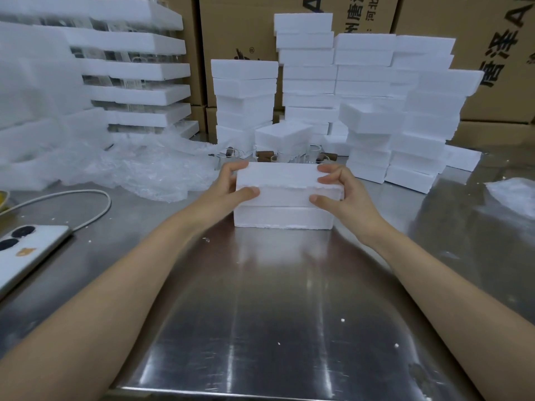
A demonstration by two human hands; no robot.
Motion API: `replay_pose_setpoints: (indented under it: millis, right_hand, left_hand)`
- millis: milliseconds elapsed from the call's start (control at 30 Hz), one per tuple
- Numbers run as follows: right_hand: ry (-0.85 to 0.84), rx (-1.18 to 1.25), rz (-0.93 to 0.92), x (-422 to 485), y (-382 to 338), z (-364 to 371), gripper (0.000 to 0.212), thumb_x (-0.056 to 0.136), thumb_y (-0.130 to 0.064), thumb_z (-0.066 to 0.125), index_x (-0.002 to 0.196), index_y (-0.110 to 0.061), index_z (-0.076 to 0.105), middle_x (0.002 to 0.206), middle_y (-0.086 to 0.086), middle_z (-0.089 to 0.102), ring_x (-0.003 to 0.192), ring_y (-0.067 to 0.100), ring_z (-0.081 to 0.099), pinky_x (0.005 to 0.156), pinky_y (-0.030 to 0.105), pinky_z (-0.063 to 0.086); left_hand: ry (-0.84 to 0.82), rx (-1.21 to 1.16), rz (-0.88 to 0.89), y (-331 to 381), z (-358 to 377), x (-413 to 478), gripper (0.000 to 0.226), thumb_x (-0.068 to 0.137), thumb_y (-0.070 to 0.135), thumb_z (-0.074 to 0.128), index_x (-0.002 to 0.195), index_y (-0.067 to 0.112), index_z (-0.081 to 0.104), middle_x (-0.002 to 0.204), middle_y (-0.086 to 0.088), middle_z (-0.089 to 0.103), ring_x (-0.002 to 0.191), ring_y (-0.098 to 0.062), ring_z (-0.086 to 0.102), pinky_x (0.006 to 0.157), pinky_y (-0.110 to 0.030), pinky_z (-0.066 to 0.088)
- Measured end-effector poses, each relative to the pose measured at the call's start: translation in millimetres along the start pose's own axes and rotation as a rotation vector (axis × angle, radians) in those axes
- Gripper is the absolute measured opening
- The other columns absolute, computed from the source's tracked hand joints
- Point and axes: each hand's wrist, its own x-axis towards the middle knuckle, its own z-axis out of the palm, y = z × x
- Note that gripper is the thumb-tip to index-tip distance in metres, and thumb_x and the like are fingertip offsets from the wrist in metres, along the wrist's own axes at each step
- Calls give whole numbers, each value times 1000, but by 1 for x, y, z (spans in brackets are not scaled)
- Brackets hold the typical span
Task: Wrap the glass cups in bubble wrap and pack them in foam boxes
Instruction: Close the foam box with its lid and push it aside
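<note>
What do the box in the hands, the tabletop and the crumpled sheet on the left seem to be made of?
Box: white foam, apparently expanded polystyrene; matte, grainy, with ragged, crumbly edges.
Tabletop: probably stainless steel; brushed grey, showing streaky reflections of light.
Sheet: thin clear plastic, likely bubble wrap; glossy, translucent, crinkled.

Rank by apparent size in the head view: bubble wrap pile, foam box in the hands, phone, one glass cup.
1. bubble wrap pile
2. foam box
3. phone, nearer and cut off at the edge, so unsure against the box
4. glass cup
</note>
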Motion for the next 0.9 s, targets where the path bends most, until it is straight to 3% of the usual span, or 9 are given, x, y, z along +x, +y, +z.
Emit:
replay_pose_setpoints:
  millis: [167,267,367,433,533,633,767,900]
  right_hand:
    - [-36,-18,0,2,5,-4,34,79,-8,76,87,-30,52,138,-6,42,127,1,40,107,23,28]
    - [-65,30,63,3,3,-6,35,78,-10,77,88,-35,54,148,-10,31,138,5,30,109,27,27]
    - [-112,20,99,2,7,-5,45,76,-9,78,93,-37,47,134,-7,42,118,12,44,101,35,32]
    - [-129,33,123,2,8,-6,51,75,-10,79,97,-38,42,121,-7,47,105,13,47,94,31,37]
    - [-146,114,127,3,10,-11,56,74,-6,79,104,-32,40,117,-10,50,99,6,54,77,11,44]
    - [-185,125,134,3,12,-13,60,74,-5,79,105,-33,36,129,-1,49,103,11,57,75,13,46]
    - [-170,49,129,5,12,-14,59,74,-13,81,102,-38,36,131,2,48,101,9,57,73,10,46]
    - [-159,46,120,5,15,-17,59,74,-12,80,103,-38,36,132,4,45,113,17,53,74,12,48]
  left_hand:
    - [-8,83,-12,1,-1,-1,44,92,46,56,125,51,27,112,29,50,91,18,55,73,-10,43]
    - [-2,114,-14,1,0,-3,36,86,58,53,110,67,28,117,31,45,102,11,51,80,-15,39]
    - [15,127,-16,0,4,0,34,78,62,46,103,72,26,122,28,39,110,-1,46,87,-26,36]
    - [13,90,-7,-3,4,4,39,78,59,46,112,65,27,122,29,39,112,-5,46,87,-25,36]
    - [-4,62,-12,-6,1,7,34,75,60,46,104,70,32,127,27,38,114,-5,47,92,-29,35]
    - [-20,58,-9,-5,1,6,33,76,60,47,103,71,31,120,37,36,108,6,45,86,-21,35]
    - [-8,132,47,-5,2,1,40,91,59,47,124,60,26,108,52,34,95,24,45,78,-8,33]
    - [7,262,126,-4,0,-2,64,80,69,41,137,49,20,116,29,46,88,20,49,77,-7,35]
